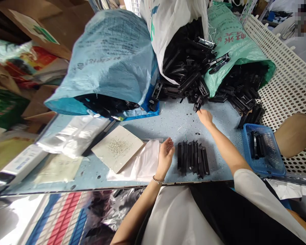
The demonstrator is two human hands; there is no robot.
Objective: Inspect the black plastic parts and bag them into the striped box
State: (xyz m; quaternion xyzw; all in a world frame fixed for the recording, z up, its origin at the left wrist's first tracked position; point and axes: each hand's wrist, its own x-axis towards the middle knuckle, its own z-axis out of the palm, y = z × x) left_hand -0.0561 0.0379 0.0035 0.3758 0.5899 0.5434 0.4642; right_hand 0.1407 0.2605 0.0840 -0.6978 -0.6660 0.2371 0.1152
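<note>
My right hand (205, 117) reaches forward to the edge of a heap of black plastic parts (191, 85) that spills from a white sack (165, 23), and its fingers are closed on one black part (197, 107) at the heap's front. My left hand (165, 154) rests on the blue table (173, 122) with its fingers loosely curled and apart, holding nothing. Just to its right lies a row of several black parts (193, 159) set side by side. A white plastic bag (142, 163) lies under and left of the left hand.
A blue sack (112, 58) and a green sack (232, 41) of black parts flank the white one. A small blue basket (262, 149) with black parts sits at right beside a perforated white panel (288, 85). A cardboard square (118, 148) carries tiny clear pieces. Another person's arm (295, 132) shows at right.
</note>
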